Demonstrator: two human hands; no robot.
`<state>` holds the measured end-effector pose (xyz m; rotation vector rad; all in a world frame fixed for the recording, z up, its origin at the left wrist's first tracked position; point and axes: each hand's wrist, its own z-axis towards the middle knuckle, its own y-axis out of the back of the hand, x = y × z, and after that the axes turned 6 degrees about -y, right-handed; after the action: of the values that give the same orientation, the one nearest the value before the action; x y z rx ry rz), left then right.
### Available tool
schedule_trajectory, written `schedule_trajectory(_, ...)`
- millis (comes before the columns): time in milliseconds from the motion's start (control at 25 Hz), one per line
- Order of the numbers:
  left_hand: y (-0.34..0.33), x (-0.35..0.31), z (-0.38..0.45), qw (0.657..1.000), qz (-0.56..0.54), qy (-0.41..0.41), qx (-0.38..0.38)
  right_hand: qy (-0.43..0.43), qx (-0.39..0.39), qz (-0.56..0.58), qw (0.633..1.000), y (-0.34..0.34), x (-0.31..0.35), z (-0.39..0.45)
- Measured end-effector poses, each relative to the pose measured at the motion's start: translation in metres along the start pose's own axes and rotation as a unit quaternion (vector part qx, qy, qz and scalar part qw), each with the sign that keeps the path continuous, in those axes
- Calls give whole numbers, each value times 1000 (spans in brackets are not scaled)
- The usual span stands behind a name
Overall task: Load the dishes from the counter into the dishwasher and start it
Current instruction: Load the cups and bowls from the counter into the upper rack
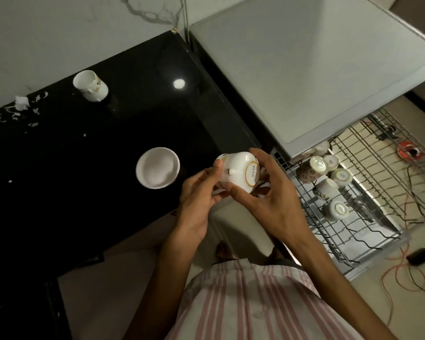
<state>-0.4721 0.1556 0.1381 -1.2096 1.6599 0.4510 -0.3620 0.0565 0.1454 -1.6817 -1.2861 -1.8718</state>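
— What is held, and where?

— A white cup [236, 171] is held on its side over the edge of the black counter [108, 148], just beside the pulled-out rack [368, 187]. It is gripped by both hands: the left hand [196, 200] has its fingers curled round the rim end, and the right hand [268, 192] has thumb and fingers spread and curled round the base end.

— Any writing noted?

— One word is printed inside a gold ring on the cup's base; it appears to read "SISIA", though the letters are small and turned sideways.

— What else is recorded?

— A white bowl [157, 167] stands upright on the counter near the hands. A second cup [90, 85] stands at the far side, with white scraps [22, 104] scattered nearby. Several cups [329, 177] are laid in the rack, bases outward; their marks cannot be read.

— What is obscured?

— The rack's far end is hidden under the grey dishwasher top [304, 69]. The cup's mouth is covered by the left hand.
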Motion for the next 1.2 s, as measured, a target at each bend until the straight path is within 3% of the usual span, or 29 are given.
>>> schedule_trajectory(280, -65, 35, 12, 995, 85, 39, 32, 14, 37, -38, 998, 67, -43, -25)
schedule_trajectory(640, -186, 93, -4, 989, 106, 95, 46, 1, 17, -99, 995, 177, -112, -43)
schedule_trajectory(920, -264, 133, -25, 982, 180, 30, 53, -74, -53, -105, 990, 229, -168, -51)
schedule_trajectory(1200, -292, 167, -10, 934, 335, -23, 118, -150, -98, -118, 977, 242, -211, -46)
